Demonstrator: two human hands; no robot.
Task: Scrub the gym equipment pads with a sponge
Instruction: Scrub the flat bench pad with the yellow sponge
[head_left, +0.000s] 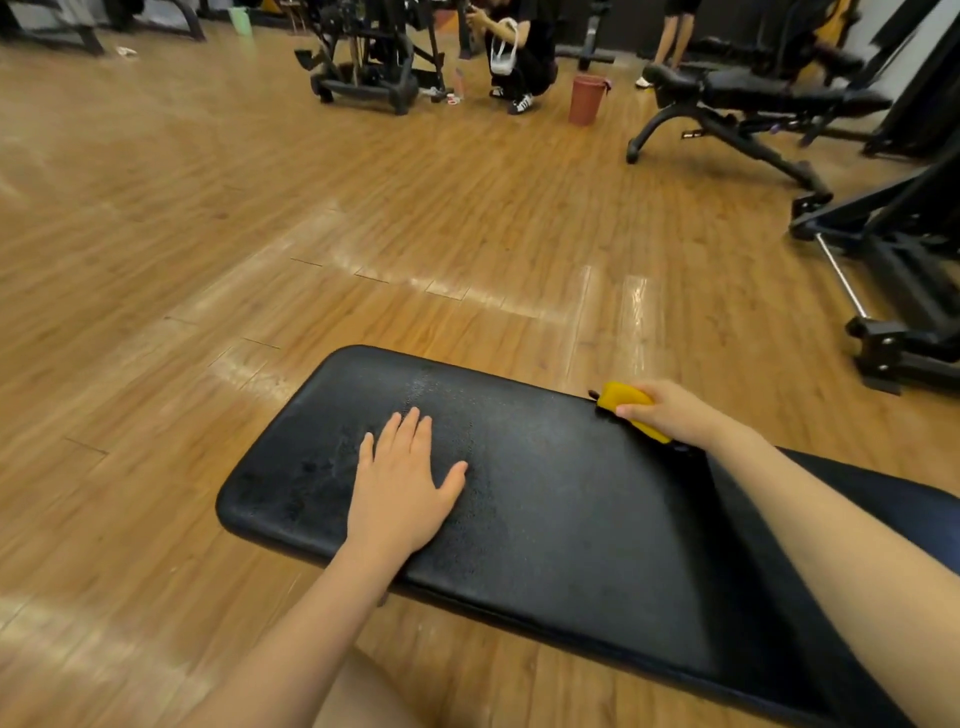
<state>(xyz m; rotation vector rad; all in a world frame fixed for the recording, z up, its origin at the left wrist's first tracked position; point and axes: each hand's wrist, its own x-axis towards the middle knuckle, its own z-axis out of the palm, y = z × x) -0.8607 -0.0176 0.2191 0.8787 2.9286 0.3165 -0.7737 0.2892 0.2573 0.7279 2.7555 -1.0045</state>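
- Bench pad (545, 493), black vinyl, long and flat: it lies across the foreground, and the left half shows a dull wet film and droplets.
- Left hand (402, 486): we rest it flat on the pad's left half, fingers straight and slightly spread, gripping nothing.
- Right hand (670, 413): our fingers curl round a yellow sponge (626, 402) at the pad's far edge, towards its right; the sponge touches the pad there.
- Step in hand, as we judge it: scrubbing along the far edge. We would do well to keep the left hand bracing the pad, press the sponge flat, and work in overlapping strokes back towards the damp left half, taking in the rounded rim.
- Reddish-brown bucket (587, 101): it stands on the wooden floor (208, 208) well beyond the pad, a cloth seemingly draped on its rim; we cannot tell its contents.
- Crouching person (519, 57), far back near the bucket, holding a white bag.
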